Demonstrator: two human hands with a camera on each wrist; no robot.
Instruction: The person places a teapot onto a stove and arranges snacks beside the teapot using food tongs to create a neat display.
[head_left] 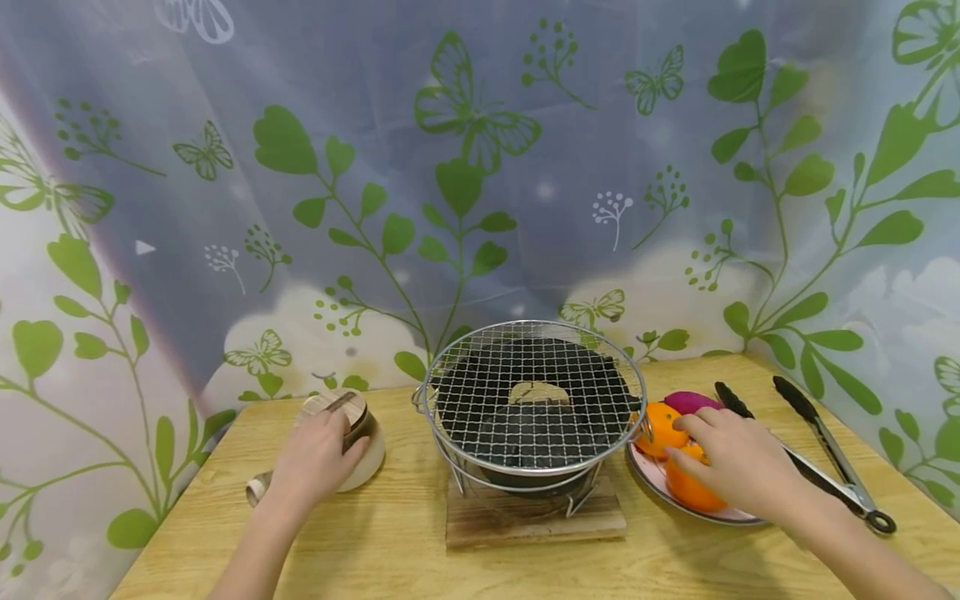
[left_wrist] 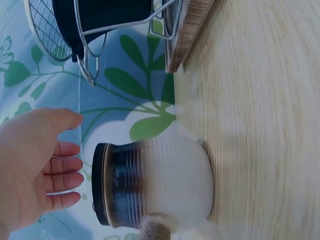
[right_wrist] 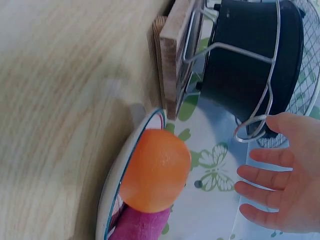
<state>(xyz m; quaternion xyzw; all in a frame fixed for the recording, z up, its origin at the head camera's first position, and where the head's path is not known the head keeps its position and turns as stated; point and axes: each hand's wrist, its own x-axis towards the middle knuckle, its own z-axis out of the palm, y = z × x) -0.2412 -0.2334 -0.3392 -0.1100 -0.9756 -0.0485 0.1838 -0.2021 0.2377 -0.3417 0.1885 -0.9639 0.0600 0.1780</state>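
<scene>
A ribbed ceramic pot [left_wrist: 175,180], dark at the neck and cream below, stands at the left of the table with its flat lid [head_left: 341,403] on. A stubby side handle [head_left: 258,487] juts from it. My left hand [head_left: 318,450] hovers over the pot; the left wrist view shows a gap between the relaxed fingers and the lid. On the right, my right hand [head_left: 738,458] hangs above oranges [right_wrist: 156,171] and a purple sweet potato [right_wrist: 142,225] on a plate [head_left: 731,515]. Its fingers are spread, holding nothing, and its thumb overlaps the grill's wire loop in the right wrist view.
Between the hands, a black stove [right_wrist: 242,65] topped with a round wire grill net [head_left: 536,450] sits on a wooden board [head_left: 510,529]. Black-tipped metal tongs [head_left: 832,446] lie right of the plate. A patterned curtain [head_left: 480,208] hangs behind the table [head_left: 397,550].
</scene>
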